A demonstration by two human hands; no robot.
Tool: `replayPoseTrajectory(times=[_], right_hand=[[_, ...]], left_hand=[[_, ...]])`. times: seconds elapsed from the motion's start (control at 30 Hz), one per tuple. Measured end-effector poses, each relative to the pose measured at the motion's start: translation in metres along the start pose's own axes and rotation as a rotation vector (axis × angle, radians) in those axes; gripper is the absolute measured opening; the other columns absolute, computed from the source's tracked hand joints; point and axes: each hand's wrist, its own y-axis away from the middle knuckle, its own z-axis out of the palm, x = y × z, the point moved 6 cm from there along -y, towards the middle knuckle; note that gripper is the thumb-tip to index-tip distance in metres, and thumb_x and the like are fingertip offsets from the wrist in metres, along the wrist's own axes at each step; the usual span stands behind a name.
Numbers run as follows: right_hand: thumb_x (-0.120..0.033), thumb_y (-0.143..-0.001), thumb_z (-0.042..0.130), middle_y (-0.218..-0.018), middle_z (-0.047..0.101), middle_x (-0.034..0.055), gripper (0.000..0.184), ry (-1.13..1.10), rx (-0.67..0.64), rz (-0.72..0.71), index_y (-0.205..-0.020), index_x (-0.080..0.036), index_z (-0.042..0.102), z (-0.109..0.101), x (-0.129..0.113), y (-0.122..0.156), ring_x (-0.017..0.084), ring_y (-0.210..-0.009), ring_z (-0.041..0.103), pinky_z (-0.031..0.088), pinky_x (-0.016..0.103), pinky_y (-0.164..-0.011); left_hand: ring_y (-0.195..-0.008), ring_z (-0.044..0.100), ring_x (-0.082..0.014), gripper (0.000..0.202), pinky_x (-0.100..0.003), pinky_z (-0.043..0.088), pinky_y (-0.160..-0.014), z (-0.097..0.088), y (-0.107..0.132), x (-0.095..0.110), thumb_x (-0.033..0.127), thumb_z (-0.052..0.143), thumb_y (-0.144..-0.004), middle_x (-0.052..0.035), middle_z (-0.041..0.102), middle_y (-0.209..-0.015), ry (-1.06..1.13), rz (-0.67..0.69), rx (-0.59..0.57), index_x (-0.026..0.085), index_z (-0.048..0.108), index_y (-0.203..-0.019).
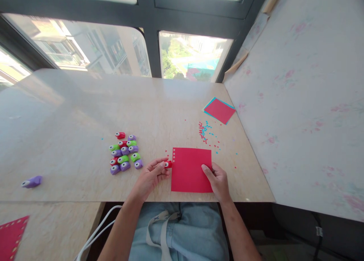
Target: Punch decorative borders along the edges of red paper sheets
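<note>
My left hand (155, 174) is closed around a small red craft punch (168, 164), whose front end meets the left edge of a square red paper sheet (191, 172). A short row of small punched holes runs down the upper part of that edge. On the sheet's right side my right hand (218, 179) grips the paper, thumb on top and fingers beneath. A few red paper bits lie on the counter just beyond my left hand.
Several purple, green and red craft punches (124, 159) stand grouped to the left. A lone purple punch (32, 182) lies far left. Red and blue confetti (203, 132) is scattered near stacked coloured paper (219, 110). Another punched red sheet (13, 236) lies lower left. A papered wall (307, 102) bounds the right.
</note>
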Motion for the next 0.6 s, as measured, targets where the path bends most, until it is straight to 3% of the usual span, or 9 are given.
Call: replayPoseTrajectory(times=[0.6], right_hand=[[-0.049, -0.084, 0.069, -0.085, 0.072, 0.0056, 0.033, -0.017, 0.000, 0.016, -0.092, -0.017, 0.072, -0.0016, 0.0014, -0.0005, 0.019, -0.071, 0.062, 0.050, 0.028, -0.062]], left_hand=[[-0.065, 0.066, -0.0104, 0.047, -0.023, 0.057, -0.066, 0.0024, -0.0006, 0.0032, 0.033, 0.086, -0.069, -0.0051, 0.074, -0.089, -0.018, -0.047, 0.011, 0.015, 0.070, -0.109]])
